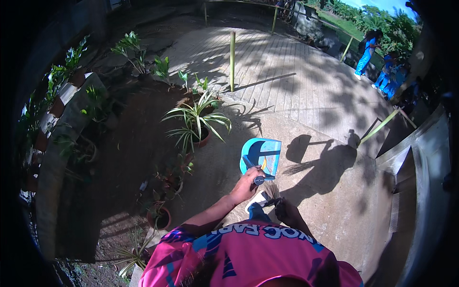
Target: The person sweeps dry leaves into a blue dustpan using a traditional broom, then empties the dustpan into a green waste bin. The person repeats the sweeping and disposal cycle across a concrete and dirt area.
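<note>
My left hand (247,183) is closed around the dark handle of a blue long-handled dustpan (245,152), whose pan is held out ahead of me. A yellow leaf (264,163) and small bits lie in the pan. Close to my body, my right hand (282,209) grips a broom with thin, stiff bristles (272,189). Shadow covers much of this hand. The bristles are just below the dustpan's near edge, close to my light-coloured shoe (255,201). On the concrete to the right, the shadows of dustpan and broom show.
A potted spider plant (198,122) stands left of the dustpan, with another clay pot (159,217) nearer me. A yellow-green post (232,61) rises ahead beside a grooved ramp (279,68). Several people in blue, one a standing person (366,53), are at the far right.
</note>
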Action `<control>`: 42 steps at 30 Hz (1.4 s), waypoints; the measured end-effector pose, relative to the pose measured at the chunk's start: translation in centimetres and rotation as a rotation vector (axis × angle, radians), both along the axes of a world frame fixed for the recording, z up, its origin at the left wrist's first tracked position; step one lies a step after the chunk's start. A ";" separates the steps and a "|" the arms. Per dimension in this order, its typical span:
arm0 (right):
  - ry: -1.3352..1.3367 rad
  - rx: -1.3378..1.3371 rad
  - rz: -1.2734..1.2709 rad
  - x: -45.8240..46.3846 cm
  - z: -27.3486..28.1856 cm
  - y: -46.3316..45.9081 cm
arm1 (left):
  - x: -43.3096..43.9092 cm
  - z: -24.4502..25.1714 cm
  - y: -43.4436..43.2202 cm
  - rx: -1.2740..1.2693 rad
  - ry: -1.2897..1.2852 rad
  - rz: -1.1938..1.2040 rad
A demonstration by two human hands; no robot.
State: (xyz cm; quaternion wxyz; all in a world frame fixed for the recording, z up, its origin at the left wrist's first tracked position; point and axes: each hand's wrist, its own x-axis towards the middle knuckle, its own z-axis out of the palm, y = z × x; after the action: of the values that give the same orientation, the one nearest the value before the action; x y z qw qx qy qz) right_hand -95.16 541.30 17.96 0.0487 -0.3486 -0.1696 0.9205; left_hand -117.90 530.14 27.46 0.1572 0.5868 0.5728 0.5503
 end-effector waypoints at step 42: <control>-0.297 -0.052 -0.063 -55.5 -4.0 99.0 | -65.4 -6.2 88.8 0.060 -0.529 0.702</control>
State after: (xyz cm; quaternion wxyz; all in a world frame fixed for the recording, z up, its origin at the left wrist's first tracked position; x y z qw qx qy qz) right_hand -150.68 640.34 13.99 0.0430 -0.4871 -0.1400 0.8610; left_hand -183.34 618.95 21.28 0.0850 0.1996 0.6612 0.7181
